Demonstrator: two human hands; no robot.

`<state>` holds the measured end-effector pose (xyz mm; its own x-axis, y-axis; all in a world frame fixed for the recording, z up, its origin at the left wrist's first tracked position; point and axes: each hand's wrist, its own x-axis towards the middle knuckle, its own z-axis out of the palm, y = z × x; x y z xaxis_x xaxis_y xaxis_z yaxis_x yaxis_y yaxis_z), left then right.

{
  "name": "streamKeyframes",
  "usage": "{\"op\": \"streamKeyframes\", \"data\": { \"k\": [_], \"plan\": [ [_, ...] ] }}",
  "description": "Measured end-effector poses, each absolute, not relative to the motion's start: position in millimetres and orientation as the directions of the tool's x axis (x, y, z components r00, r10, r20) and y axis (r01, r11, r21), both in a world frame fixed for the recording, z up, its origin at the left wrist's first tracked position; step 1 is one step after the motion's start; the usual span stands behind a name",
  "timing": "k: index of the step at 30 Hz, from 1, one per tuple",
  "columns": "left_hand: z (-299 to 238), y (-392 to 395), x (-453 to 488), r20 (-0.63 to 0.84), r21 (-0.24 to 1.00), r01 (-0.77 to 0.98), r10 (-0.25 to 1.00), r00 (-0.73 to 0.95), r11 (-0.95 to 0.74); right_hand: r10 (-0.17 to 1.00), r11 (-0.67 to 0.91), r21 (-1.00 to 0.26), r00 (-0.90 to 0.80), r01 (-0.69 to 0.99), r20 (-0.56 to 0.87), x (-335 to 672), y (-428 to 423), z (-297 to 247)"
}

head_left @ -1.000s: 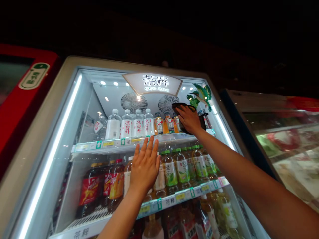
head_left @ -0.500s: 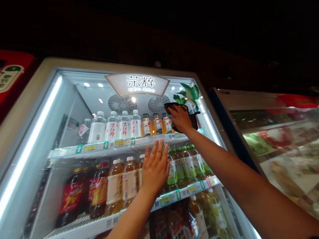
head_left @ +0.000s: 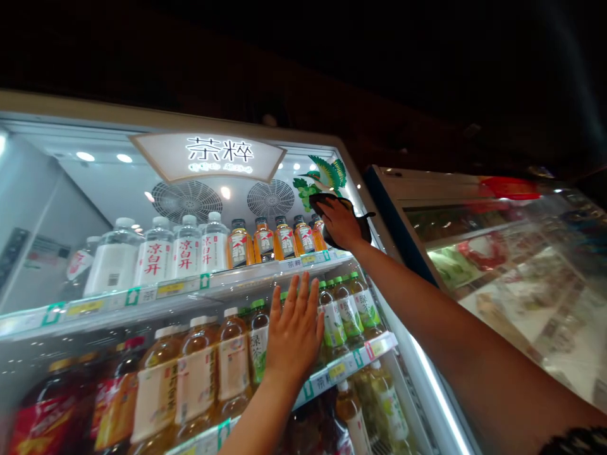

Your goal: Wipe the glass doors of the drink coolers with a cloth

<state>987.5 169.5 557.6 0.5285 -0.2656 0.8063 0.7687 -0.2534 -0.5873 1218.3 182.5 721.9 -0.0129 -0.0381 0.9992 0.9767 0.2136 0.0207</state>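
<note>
My right hand [head_left: 339, 220] is pressed flat over a black cloth [head_left: 356, 237] against the glass door of a lit drinks fridge. A small loop sticks out from the cloth's right side. Just above it is a green bird decal [head_left: 328, 174], near the door's upper right corner. My left hand [head_left: 294, 333] has its fingers stretched and spread, palm toward the glass, lower and to the left. It appears to touch the glass. Behind it are green-capped tea bottles [head_left: 334, 319]; amber bottles [head_left: 285, 240] line the shelf above.
A lit sign [head_left: 213, 158] spans the fridge top above two round fan grilles. White-labelled water bottles [head_left: 154, 256] stand on the upper shelf, brown tea bottles [head_left: 196, 373] below. To the right is another display case [head_left: 512, 278] with a glass front.
The view has swung right and closer, so the fridge sits further left and larger. Both hands have shifted right across the glass, the cloth moving with my right hand toward the door's right edge.
</note>
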Motion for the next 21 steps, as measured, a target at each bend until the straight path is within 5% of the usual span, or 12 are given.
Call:
{"op": "streamKeyframes", "data": {
  "k": [4,7,14,21],
  "plan": [
    [556,171,989,0.807,-0.586,0.769,-0.279,0.521,-0.257,-0.028,0.172,-0.118,0.124,0.978,0.992,1281,182,746],
    [556,170,990,0.811,-0.583,0.767,-0.257,0.526,-0.268,-0.044,0.183,-0.178,0.189,0.967,0.981,1318,188,711],
    [554,168,993,0.820,-0.572,0.765,-0.223,0.527,-0.296,-0.127,0.217,-0.051,0.080,0.975,0.989,1342,199,599],
    [553,172,991,0.811,-0.581,0.770,-0.267,0.520,-0.265,-0.060,0.164,-0.210,0.222,0.964,0.973,1316,189,682]
  ]
}}
